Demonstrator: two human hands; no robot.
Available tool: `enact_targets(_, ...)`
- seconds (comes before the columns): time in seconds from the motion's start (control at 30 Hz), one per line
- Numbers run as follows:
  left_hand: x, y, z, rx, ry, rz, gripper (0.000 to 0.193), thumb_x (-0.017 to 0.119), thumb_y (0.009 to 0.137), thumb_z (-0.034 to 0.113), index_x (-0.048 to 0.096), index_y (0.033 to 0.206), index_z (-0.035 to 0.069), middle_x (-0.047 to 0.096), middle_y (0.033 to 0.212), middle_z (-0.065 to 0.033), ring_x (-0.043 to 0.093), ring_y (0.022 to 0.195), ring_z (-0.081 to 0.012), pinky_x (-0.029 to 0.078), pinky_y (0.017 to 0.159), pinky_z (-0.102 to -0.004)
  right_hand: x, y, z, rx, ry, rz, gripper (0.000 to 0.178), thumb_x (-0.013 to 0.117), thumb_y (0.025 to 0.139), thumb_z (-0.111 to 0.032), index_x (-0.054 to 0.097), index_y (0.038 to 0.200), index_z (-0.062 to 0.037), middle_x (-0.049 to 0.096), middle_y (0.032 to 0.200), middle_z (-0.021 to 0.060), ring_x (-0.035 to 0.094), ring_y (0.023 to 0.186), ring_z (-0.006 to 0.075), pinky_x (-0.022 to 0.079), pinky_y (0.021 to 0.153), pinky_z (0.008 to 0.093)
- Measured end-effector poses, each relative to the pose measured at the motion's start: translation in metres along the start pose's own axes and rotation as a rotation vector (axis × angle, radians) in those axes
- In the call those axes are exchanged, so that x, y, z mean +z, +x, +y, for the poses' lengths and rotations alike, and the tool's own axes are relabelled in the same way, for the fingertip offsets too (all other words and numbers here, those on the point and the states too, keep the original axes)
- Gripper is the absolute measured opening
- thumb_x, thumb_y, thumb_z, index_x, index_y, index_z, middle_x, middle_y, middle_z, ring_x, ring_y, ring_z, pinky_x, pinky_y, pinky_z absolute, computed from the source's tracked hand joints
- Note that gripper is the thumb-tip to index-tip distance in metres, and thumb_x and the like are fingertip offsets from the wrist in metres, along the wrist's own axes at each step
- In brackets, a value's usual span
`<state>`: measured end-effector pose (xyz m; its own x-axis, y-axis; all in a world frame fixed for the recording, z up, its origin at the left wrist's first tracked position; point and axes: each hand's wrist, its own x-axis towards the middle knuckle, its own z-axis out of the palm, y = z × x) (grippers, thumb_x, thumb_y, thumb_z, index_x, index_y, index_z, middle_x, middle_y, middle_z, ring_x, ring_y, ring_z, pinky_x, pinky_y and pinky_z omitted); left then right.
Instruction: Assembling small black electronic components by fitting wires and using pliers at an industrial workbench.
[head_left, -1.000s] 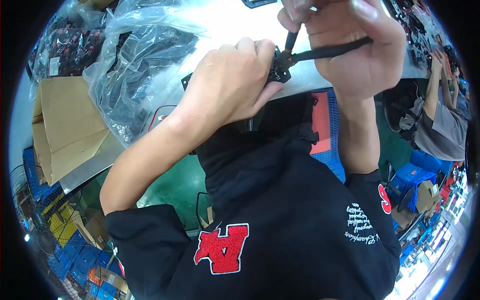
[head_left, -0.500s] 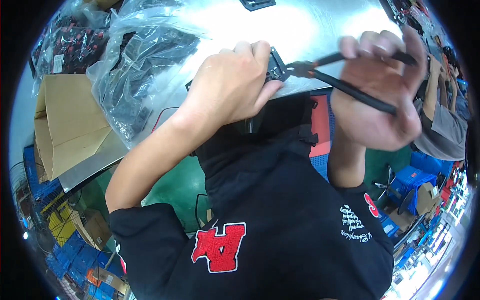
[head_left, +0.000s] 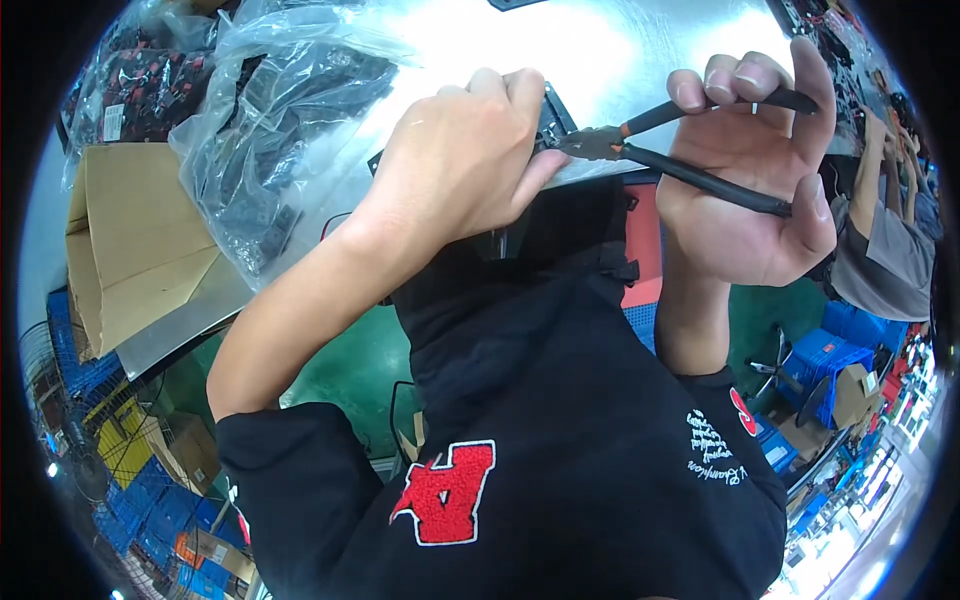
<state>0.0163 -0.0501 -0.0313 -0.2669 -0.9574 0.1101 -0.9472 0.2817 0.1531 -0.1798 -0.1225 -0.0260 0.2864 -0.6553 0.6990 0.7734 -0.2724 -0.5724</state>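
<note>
In the head view, the left hand (head_left: 455, 160) clasps a flat black part (head_left: 553, 112) between thumb and fingers at the near edge of the metal table (head_left: 650, 50), partly hiding it. The right hand (head_left: 750, 185) holds pliers (head_left: 600, 145) with their black handles spread, its fingers hooked around the upper one, and the nose points at the part's right side (whether they touch, I cannot tell).

Past the pliers (head_left: 600, 144), the desk (head_left: 620, 60) lies mostly bare between the plastic bag (head_left: 290, 125) and the right hand (head_left: 745, 195). The bag blocks the left; the left hand (head_left: 465, 150), over a black part (head_left: 556, 112), and spread pliers obstruct the near side.
</note>
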Motion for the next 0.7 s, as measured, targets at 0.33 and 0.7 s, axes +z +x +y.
enact_targets(0.33,0.001,-0.002,0.002,-0.013,0.002,-0.01,0.051,0.063,0.094,0.045,0.05,0.109,-0.002,0.06,0.089,-0.0194,0.067,0.071,-0.0358,0.055,0.061,-0.0419,0.007,-0.003,0.003,0.013,-0.006,-0.02,0.076,0.05,0.086,-0.04,0.04,0.148,0.0026,0.06,0.119,0.0183,0.05,0.102,0.0266,0.039,0.086,0.0442)
enact_targets(0.7,0.002,-0.001,0.006,-0.022,0.03,0.021,0.05,0.065,0.093,0.045,0.051,0.108,-0.001,0.059,0.088,-0.0181,0.067,0.07,-0.0344,0.055,0.06,-0.0408,0.0,0.007,0.003,0.12,0.043,0.2,0.045,0.041,0.094,-0.033,0.056,0.12,0.0006,0.055,0.101,0.0141,0.049,0.093,0.0256,0.041,0.082,0.0435)
